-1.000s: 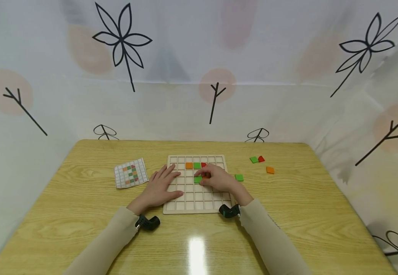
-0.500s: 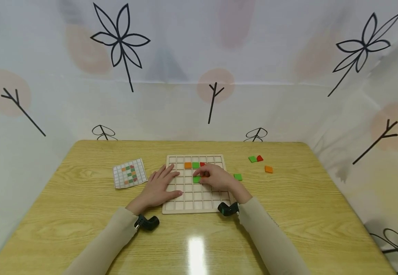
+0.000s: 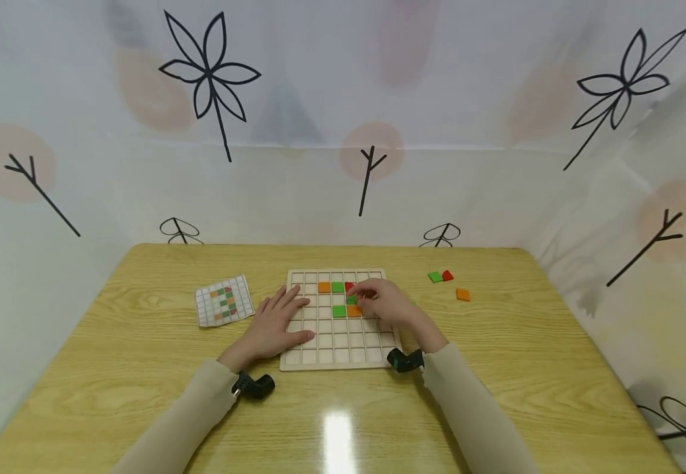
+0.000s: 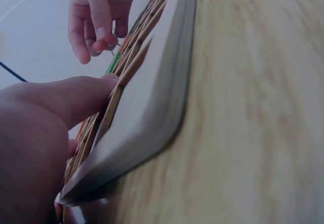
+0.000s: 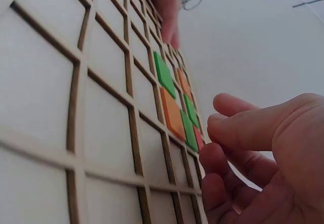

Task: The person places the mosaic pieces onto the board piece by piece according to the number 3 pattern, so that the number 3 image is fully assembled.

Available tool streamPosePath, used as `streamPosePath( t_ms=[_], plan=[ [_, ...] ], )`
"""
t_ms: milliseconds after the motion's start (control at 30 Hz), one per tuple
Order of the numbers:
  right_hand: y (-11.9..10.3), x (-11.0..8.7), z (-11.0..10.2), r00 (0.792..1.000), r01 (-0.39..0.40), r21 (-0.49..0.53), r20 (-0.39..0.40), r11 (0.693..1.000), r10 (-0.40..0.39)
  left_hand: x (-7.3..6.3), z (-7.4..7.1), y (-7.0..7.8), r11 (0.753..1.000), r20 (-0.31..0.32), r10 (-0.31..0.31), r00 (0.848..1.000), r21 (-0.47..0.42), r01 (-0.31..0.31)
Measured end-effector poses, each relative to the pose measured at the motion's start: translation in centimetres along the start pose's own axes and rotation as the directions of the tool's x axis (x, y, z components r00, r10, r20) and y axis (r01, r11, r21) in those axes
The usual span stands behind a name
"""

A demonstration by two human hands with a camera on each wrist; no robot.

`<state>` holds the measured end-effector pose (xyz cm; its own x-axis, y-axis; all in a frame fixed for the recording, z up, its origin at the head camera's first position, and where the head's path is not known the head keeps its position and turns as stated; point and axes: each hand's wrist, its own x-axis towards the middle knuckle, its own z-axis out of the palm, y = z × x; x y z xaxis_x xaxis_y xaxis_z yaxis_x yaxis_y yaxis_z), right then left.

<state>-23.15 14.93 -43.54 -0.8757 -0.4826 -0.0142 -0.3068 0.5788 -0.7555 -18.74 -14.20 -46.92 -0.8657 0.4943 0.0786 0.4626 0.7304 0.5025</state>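
Note:
A wooden grid board (image 3: 325,357) lies on the table, its cells partly filled with flat tiles. My left hand (image 3: 273,324) rests on the board's left side with fingers spread and straight. My right hand (image 3: 387,304) hovers at the tiles on the board's right half, fingers loosely bent with nothing between them. Below its fingertips sit a green tile (image 5: 190,130) and an orange tile (image 3: 354,311), with another green tile (image 3: 340,311) to the left. In the row above lie an orange tile (image 3: 324,288), a green tile (image 3: 338,287) and a partly covered red piece (image 3: 350,286).
Left of the board lies a pattern card (image 3: 224,301) printed with a grid of coloured squares. Loose on the table at right are a green tile (image 3: 434,277), a red piece (image 3: 448,275) and an orange tile (image 3: 463,294). Another green tile is mostly hidden behind my right wrist.
My right hand has drawn back slightly to the right, uncovering the orange tile and a green tile above it. My left hand stays in place on the board.

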Motion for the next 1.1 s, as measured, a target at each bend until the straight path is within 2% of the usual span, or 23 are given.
streamPosePath(
  t_ms=[300, 467, 567, 767, 933, 1000, 1100],
  plan=[
    [2.3, -1.5, -2.9, 0.996, -0.022, -0.006, -0.088, 1.0, 0.022, 0.0, 0.1, -0.1, 1.0, -0.004, 0.012, 1.0, 0.0, -0.012],
    [4.2, -3.1, -4.8, 0.988, -0.069, 0.029, -0.135, 0.997, 0.072, 0.1, 0.2, 0.0, 1.0, -0.004, 0.014, 1.0, 0.005, -0.014],
    [5.7, -4.3, -6.0, 0.978, -0.095, 0.04, -0.181, 0.995, 0.101, 0.1, 0.2, 0.0, 1.0, 0.004, 0.013, 1.0, 0.004, -0.013],
    [8.2, -6.4, -8.2, 0.946, -0.161, 0.006, -0.284, 0.987, 0.156, 0.1, 0.2, 0.0, 1.0, 0.005, 0.013, 1.0, 0.005, -0.013],
    [9.2, -7.6, -9.2, 0.927, -0.209, 0.014, -0.317, 0.978, 0.203, 0.1, 0.2, -0.1, 1.0, -0.003, 0.012, 1.0, 0.019, -0.012],
    [9.4, -7.7, -9.2, 0.93, -0.213, -0.008, -0.31, 0.977, 0.2, 0.1, 0.2, -0.2, 1.0, 0.0, 0.007, 1.0, 0.021, -0.007],
    [9.4, -7.7, -8.8, 0.946, -0.191, -0.029, -0.272, 0.981, 0.176, 0.1, 0.1, -0.1, 1.0, 0.007, -0.005, 1.0, 0.02, 0.004]
  ],
)
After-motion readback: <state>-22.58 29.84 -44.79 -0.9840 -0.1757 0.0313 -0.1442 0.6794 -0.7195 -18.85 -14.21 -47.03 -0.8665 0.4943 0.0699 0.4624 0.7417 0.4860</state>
